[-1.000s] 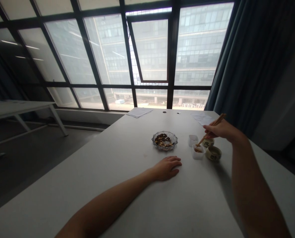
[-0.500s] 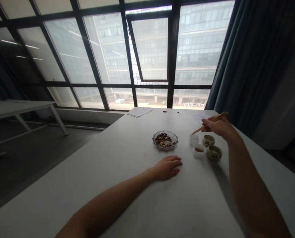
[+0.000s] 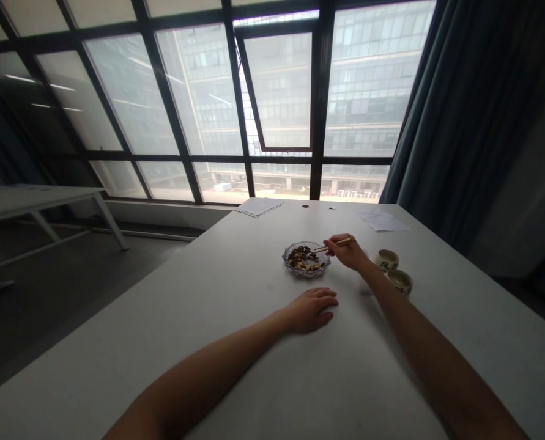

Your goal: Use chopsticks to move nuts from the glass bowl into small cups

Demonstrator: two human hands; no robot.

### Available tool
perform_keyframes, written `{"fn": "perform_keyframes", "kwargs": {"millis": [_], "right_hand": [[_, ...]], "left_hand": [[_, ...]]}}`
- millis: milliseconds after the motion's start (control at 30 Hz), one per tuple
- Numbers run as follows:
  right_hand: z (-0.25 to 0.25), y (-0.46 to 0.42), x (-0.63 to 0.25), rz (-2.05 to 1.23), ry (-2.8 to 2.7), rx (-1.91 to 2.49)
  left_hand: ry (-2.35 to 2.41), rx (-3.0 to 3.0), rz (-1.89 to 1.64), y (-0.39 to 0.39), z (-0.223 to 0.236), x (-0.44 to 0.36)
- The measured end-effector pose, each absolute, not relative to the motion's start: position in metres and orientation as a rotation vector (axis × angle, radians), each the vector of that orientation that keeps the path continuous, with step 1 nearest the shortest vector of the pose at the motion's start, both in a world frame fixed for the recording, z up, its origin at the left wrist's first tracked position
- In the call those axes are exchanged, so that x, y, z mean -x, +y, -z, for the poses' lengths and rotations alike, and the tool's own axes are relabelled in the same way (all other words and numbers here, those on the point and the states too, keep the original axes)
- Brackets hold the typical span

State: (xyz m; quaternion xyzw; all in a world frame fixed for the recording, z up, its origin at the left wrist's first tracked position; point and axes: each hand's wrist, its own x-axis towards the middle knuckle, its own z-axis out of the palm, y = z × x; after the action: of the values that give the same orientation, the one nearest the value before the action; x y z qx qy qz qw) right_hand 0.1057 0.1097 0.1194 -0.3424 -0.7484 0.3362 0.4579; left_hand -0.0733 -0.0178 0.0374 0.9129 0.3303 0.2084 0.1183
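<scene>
My right hand grips a pair of chopsticks, whose tips reach into a scalloped glass bowl. Mixed brown and pale pieces, perhaps nuts or dried food, lie inside that bowl. Palm down on the tabletop, my left hand rests in front of the bowl with its fingers stretched out, holding nothing. Right of my right hand stand two small pottery cups with dark markings, a farther cup and a nearer cup, the nearer partly behind my forearm. Two white cups are mostly hidden by my right hand and forearm.
The white table carries a stack of papers at its far left corner and loose sheets at the far right. Another table stands to the left. Behind are windows, with a blue curtain on the right.
My right hand has moved left with the chopsticks, from above the white cups to the glass bowl. Its forearm now covers the white cups. My left hand stays put.
</scene>
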Motion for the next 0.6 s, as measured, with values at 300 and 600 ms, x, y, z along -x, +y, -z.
{"fn": "perform_keyframes", "kwargs": {"millis": [300,600], "right_hand": [[-0.086,0.125,-0.102,-0.872,-1.840,0.847],[-0.096,0.122,-0.100,-0.785,-1.747,0.896]], "left_hand": [[0.964,-2.673,-0.625,-0.016,-0.034,0.073],[0.959,-2.678,-0.628,-0.017,-0.036,0.073]]}}
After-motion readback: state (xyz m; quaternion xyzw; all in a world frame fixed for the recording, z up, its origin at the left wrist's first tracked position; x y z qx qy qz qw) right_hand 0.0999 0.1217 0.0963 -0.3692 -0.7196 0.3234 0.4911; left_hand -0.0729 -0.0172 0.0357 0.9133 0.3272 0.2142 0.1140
